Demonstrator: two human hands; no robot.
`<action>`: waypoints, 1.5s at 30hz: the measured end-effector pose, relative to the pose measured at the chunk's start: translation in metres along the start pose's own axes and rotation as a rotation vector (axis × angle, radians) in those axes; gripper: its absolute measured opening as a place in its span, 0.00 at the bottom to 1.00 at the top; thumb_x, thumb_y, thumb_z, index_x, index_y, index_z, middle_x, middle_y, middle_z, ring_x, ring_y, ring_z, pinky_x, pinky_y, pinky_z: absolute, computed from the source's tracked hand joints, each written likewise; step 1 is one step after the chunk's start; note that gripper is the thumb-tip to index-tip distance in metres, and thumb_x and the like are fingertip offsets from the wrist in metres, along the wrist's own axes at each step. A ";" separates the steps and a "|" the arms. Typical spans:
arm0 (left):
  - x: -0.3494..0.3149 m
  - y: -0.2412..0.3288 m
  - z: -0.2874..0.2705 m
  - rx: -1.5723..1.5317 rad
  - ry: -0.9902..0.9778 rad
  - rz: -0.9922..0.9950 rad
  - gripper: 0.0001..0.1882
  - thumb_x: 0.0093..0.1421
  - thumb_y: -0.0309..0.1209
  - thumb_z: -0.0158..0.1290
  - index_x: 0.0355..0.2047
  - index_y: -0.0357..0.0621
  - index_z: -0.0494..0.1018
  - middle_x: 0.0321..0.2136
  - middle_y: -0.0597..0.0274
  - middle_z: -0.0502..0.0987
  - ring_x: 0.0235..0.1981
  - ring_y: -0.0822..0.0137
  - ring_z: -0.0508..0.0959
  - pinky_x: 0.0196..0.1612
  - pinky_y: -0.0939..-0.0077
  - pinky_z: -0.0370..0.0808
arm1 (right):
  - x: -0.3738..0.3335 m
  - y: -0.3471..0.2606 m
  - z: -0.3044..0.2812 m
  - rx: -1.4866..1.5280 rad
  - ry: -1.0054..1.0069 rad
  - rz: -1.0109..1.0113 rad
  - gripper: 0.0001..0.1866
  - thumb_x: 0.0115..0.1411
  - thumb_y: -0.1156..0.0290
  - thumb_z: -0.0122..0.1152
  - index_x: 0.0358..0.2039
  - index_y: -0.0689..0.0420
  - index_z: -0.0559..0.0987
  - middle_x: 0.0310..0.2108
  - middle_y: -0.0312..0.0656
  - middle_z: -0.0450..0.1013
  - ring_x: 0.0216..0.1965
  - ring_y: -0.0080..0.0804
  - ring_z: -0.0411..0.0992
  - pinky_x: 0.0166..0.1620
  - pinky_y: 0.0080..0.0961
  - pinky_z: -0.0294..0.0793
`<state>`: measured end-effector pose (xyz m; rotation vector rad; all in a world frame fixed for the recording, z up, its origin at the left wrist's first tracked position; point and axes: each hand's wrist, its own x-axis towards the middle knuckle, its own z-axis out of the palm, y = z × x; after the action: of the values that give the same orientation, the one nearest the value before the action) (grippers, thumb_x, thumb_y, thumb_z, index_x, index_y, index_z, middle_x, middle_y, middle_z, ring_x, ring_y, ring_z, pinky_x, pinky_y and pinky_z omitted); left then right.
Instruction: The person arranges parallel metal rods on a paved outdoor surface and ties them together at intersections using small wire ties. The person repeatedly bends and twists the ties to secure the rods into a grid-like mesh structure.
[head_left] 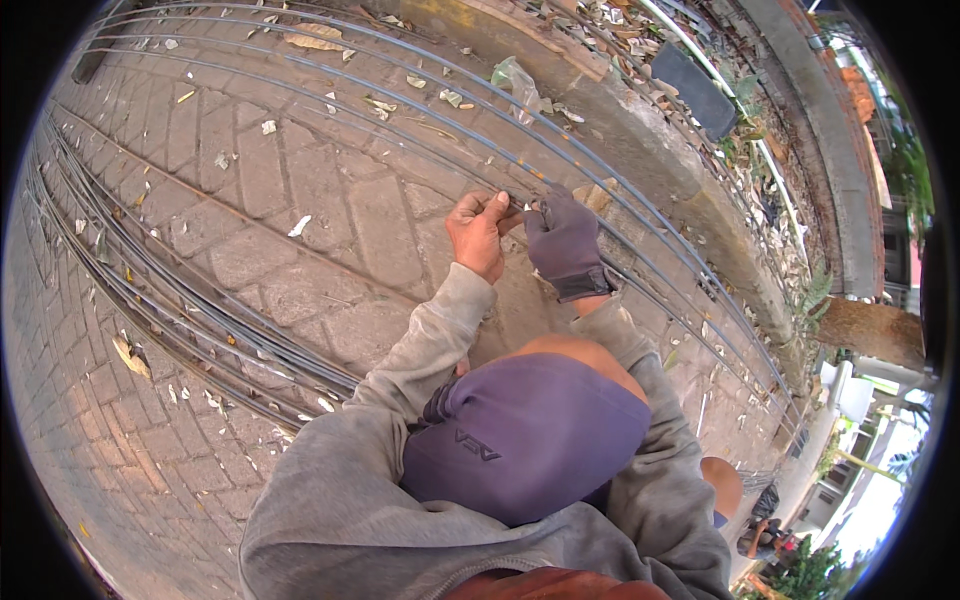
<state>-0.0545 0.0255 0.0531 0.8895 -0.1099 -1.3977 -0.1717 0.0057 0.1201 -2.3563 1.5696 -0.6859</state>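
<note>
Above a line of long thin metal rods (650,288), my two hands meet close together. My left hand (478,235) is bare, its thumb and fingers pinched at the rods; whatever sits in the pinch is too small to make out. A dark purple glove covers my right hand (566,240). Its fingers are bent closed right beside the left fingertips, over the same rods, and they hide what they hold. Grey sleeves cover both forearms. Purple cloth (525,435) lies over my raised knee, below the hands.
A second bundle of rods (200,285) curves along the left over brick paving (385,225) strewn with dry leaves. Beyond the hands runs a concrete curb (660,140) with a clear plastic bag (515,85) against it. A dark flat panel (693,90) and a tree trunk (872,333) stand farther right.
</note>
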 end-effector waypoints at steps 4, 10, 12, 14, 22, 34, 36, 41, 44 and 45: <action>0.002 -0.002 0.000 -0.014 -0.011 0.009 0.05 0.64 0.24 0.57 0.35 0.33 0.73 0.31 0.55 0.79 0.33 0.64 0.82 0.39 0.68 0.83 | -0.003 -0.023 -0.016 -0.042 -0.098 -0.004 0.06 0.56 0.71 0.62 0.27 0.61 0.79 0.29 0.53 0.78 0.28 0.53 0.76 0.31 0.39 0.74; 0.003 -0.004 0.001 -0.023 0.002 0.020 0.05 0.63 0.24 0.58 0.34 0.34 0.74 0.31 0.55 0.79 0.33 0.64 0.82 0.39 0.69 0.84 | 0.061 -0.027 -0.062 0.351 0.075 0.335 0.09 0.56 0.70 0.67 0.35 0.62 0.84 0.22 0.41 0.80 0.20 0.24 0.75 0.26 0.25 0.73; -0.001 -0.001 0.004 -0.019 0.032 0.033 0.04 0.62 0.23 0.58 0.33 0.34 0.74 0.31 0.57 0.79 0.33 0.65 0.81 0.39 0.68 0.84 | 0.084 -0.042 -0.040 0.465 0.011 0.306 0.10 0.57 0.70 0.67 0.36 0.62 0.84 0.21 0.39 0.79 0.20 0.21 0.74 0.26 0.24 0.73; -0.004 0.003 0.008 -0.025 0.058 0.016 0.02 0.62 0.21 0.56 0.32 0.35 0.74 0.30 0.58 0.79 0.33 0.65 0.81 0.38 0.68 0.84 | 0.097 -0.061 -0.005 0.628 -0.044 0.318 0.09 0.57 0.70 0.67 0.35 0.61 0.84 0.20 0.40 0.79 0.20 0.23 0.74 0.26 0.25 0.73; 0.001 -0.015 0.011 0.099 0.222 0.222 0.03 0.53 0.20 0.59 0.27 0.34 0.75 0.24 0.67 0.75 0.25 0.78 0.70 0.28 0.77 0.69 | 0.132 -0.091 0.077 0.382 -0.130 0.063 0.09 0.55 0.67 0.65 0.27 0.59 0.82 0.21 0.49 0.77 0.24 0.47 0.77 0.31 0.37 0.75; 0.010 -0.039 -0.003 0.013 0.054 0.028 0.18 0.57 0.36 0.63 0.41 0.36 0.72 0.32 0.60 0.78 0.31 0.65 0.78 0.35 0.68 0.76 | 0.124 -0.100 0.095 -0.071 -0.043 -0.186 0.08 0.54 0.67 0.60 0.27 0.58 0.82 0.29 0.55 0.78 0.33 0.55 0.77 0.38 0.43 0.77; 0.016 -0.042 -0.002 -0.212 0.067 -0.177 0.19 0.58 0.39 0.63 0.40 0.37 0.73 0.30 0.61 0.78 0.30 0.65 0.77 0.35 0.67 0.75 | 0.114 -0.108 0.093 -0.078 -0.470 -0.241 0.09 0.55 0.67 0.59 0.33 0.58 0.83 0.34 0.55 0.79 0.36 0.55 0.78 0.42 0.43 0.78; 0.028 -0.037 -0.007 0.328 0.039 -0.094 0.23 0.64 0.47 0.56 0.49 0.43 0.71 0.36 0.60 0.79 0.34 0.64 0.80 0.41 0.65 0.76 | 0.058 -0.144 0.109 -0.065 -0.738 -0.415 0.11 0.57 0.67 0.60 0.36 0.59 0.83 0.38 0.52 0.79 0.40 0.52 0.78 0.43 0.43 0.77; 0.023 -0.035 -0.011 0.529 0.089 -0.096 0.22 0.64 0.46 0.57 0.48 0.42 0.73 0.35 0.61 0.81 0.34 0.66 0.80 0.41 0.67 0.76 | 0.065 -0.151 0.107 0.153 -0.530 -0.377 0.09 0.56 0.68 0.64 0.34 0.61 0.83 0.36 0.51 0.79 0.39 0.50 0.78 0.42 0.39 0.76; 0.020 -0.036 -0.009 0.356 0.102 -0.038 0.20 0.62 0.45 0.58 0.45 0.41 0.74 0.33 0.61 0.81 0.32 0.68 0.79 0.39 0.67 0.75 | 0.078 -0.151 0.104 0.247 -0.408 -0.391 0.10 0.56 0.69 0.64 0.34 0.61 0.83 0.35 0.51 0.80 0.38 0.48 0.79 0.41 0.37 0.76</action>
<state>-0.0742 0.0155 0.0173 1.2612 -0.2712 -1.3874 0.0270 -0.0122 0.1162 -2.4316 0.8194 -0.4002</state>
